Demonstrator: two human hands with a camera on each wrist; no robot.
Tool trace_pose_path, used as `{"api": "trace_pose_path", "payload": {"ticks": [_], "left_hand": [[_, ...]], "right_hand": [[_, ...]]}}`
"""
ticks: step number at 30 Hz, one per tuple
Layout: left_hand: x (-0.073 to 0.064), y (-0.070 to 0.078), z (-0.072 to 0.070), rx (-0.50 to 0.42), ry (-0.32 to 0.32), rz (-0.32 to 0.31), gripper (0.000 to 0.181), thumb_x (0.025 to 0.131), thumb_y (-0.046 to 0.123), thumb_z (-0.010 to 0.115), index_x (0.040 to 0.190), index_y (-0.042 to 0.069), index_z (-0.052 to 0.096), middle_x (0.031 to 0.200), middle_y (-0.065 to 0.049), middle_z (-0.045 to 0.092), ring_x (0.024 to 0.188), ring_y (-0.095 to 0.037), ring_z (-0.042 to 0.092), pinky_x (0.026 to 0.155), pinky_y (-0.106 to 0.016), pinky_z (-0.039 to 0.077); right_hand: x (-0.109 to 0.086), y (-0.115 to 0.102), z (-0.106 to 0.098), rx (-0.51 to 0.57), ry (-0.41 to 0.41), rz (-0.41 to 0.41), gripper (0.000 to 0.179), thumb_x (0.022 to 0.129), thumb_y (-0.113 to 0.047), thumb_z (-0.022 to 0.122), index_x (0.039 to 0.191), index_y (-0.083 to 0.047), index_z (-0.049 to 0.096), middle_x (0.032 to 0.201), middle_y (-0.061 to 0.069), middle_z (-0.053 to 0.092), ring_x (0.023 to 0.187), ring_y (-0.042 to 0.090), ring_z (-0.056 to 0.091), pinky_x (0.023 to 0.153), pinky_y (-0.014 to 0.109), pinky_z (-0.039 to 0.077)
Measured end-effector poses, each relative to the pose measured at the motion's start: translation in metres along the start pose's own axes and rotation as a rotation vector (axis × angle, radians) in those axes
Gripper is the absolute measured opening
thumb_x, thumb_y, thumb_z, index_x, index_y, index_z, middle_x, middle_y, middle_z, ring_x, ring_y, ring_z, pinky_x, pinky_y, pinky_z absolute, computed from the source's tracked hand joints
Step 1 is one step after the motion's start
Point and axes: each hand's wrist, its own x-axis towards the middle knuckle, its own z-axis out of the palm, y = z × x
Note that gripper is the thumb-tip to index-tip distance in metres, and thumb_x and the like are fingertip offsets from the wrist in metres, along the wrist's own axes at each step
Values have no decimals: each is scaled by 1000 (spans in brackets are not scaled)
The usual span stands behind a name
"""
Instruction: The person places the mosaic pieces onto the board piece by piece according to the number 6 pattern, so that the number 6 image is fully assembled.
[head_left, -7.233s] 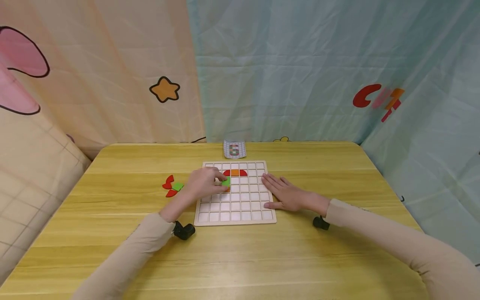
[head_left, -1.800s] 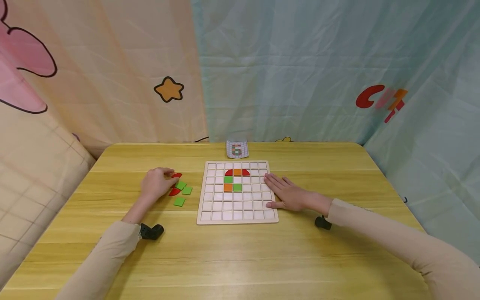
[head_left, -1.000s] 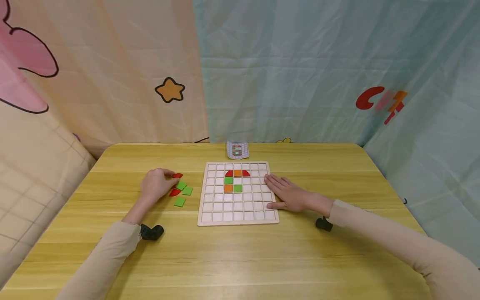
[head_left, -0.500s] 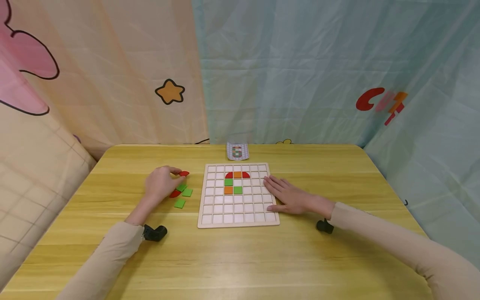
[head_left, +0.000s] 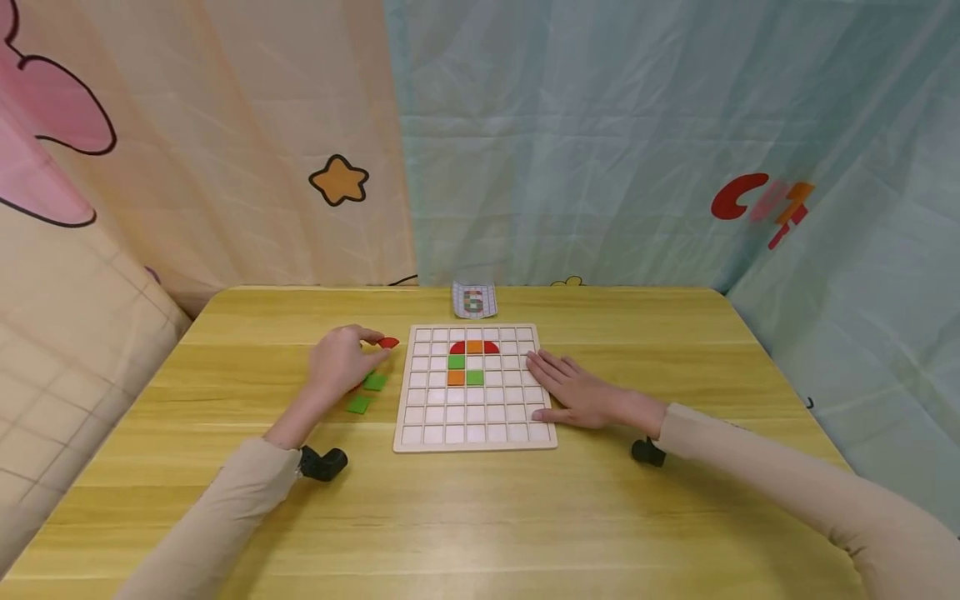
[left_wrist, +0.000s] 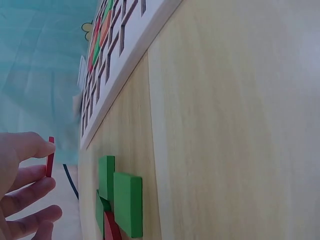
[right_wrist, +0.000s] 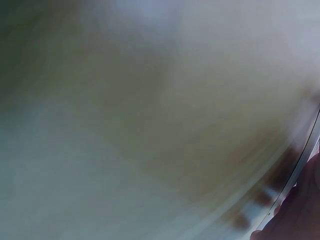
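Head view: person's L hand [head_left: 341, 358] pinches a small flat red pc w/ a curved edge [head_left: 387, 342] btwn thumb & fingers, seemingly held clear of the yellow wood-grain table [head_left: 465, 517]. Pc is just L of the square pale-wood grid board w/ white cells [head_left: 435, 421], near its far L corner, not touching; its visible longer side runs roughly L to R, toward the board. L hand is nearer to pc, of course; R hand [head_left: 573, 393] has fingers straight, resting on board's R edge, gripping nothing. Set in board: red, orange & green pcs [head_left: 457, 362]. Loose flat green squares [head_left: 375, 382] lie by L hand. Writing: small printed grid card [head_left: 474, 302] behind board shows a coloured fig. like a 6; curtain [head_left: 525, 125] has letter-like shapes, unreadable; no brands legible
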Motion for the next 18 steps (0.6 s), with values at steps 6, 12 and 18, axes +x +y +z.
{"api": "trace_pose_path", "payload": {"ticks": [6,12,18], "left_hand": [[0,14,5,1,3,28,35,84,34,72,109,10,74,111,-13,70,75,-23,56,48,-25,34],[4,30,16,-26,-5,60,32,83,32,74,106,11,75,108,-12,71,81,-24,59,50,-24,36],[7,48,27,-39,-32,83,30,82,33,73,105,14,76,107,-9,72,68,-21,53,45,-24,28]], "right_hand": [[0,-1,-1,0,3,5,87,97,-56,42,155,-6,1,163,11,-2,150,29,-2,119,53,7],[-2,-1,-2,16,16,-6,87,97,-53,45,154,-2,4,162,16,1,150,34,1,117,56,9],[-2,-1,-2,10,5,2,87,97,-54,43,154,-4,2,162,14,-1,150,31,-1,118,55,8]]}}
